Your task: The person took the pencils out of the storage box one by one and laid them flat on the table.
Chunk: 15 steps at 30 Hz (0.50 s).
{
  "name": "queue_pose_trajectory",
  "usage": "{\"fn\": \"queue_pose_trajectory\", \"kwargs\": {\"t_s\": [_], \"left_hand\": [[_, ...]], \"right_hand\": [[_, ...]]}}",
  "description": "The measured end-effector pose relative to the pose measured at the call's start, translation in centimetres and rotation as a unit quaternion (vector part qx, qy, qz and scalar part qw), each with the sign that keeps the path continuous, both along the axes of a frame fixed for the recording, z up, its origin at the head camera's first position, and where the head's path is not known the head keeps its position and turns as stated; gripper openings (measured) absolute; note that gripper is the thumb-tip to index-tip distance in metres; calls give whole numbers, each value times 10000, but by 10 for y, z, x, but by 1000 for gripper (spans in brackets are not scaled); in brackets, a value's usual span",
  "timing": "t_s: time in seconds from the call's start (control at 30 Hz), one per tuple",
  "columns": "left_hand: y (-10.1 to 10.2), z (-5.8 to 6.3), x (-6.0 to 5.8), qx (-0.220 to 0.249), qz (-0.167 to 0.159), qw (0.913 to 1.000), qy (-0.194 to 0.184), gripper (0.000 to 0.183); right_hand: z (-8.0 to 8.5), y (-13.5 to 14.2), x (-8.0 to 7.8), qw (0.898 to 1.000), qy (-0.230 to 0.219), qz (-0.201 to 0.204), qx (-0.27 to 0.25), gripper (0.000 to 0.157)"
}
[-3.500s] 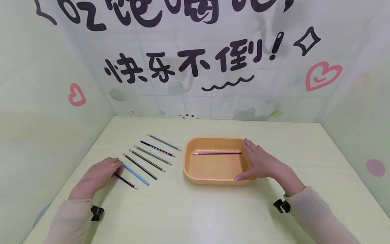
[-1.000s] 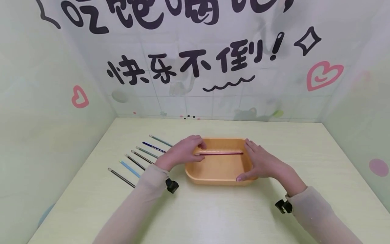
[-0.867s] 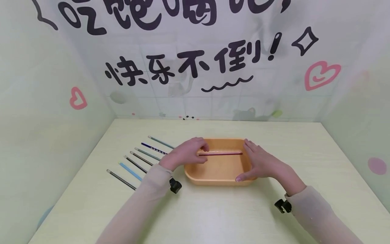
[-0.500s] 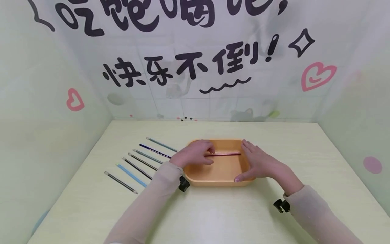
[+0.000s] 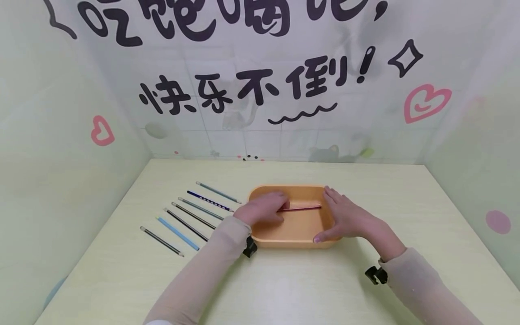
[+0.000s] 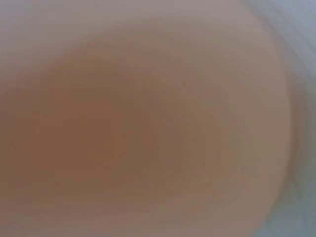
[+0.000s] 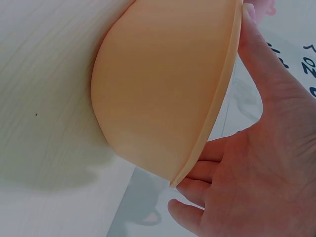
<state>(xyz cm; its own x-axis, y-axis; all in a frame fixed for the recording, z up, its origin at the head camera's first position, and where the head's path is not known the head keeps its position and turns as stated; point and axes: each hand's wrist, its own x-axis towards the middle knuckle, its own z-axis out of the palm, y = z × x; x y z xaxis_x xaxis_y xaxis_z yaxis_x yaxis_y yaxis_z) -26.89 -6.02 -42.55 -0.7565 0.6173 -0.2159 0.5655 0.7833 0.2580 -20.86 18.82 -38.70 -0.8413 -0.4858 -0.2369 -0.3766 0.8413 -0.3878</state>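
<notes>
In the head view, my left hand reaches into the orange plastic tray, its fingers curled at the near end of a dark red pencil. It appears to pinch that end, though the fingertips are partly hidden. The pencil lies slightly slanted inside the tray. My right hand holds the tray's right end, thumb at the front rim and fingers at the back rim. From the right wrist, the right hand spans the outer wall of the tray. The left wrist view is a blur.
Left of the tray, several pencils lie in a slanted row on the pale table, among them a light blue pencil, a dark blue pencil and a black pencil. A printed curtain hangs behind.
My left hand left the pencil row at the left, went into the tray and shifted further right. The red pencil's left end has come towards me. My right hand stays on the tray.
</notes>
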Motion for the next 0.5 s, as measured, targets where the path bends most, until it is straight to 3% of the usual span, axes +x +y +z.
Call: {"fn": "queue_pose_trajectory", "kwargs": {"t_s": [0.13, 0.5], "left_hand": [[2, -1, 2, -104, -64, 9999, 110, 10], [2, 2, 6, -168, -138, 9993, -317, 16]], "right_hand": [[0, 0, 1, 10000, 45, 32, -1, 132], [-1, -1, 3, 10000, 71, 9, -37, 132]]}}
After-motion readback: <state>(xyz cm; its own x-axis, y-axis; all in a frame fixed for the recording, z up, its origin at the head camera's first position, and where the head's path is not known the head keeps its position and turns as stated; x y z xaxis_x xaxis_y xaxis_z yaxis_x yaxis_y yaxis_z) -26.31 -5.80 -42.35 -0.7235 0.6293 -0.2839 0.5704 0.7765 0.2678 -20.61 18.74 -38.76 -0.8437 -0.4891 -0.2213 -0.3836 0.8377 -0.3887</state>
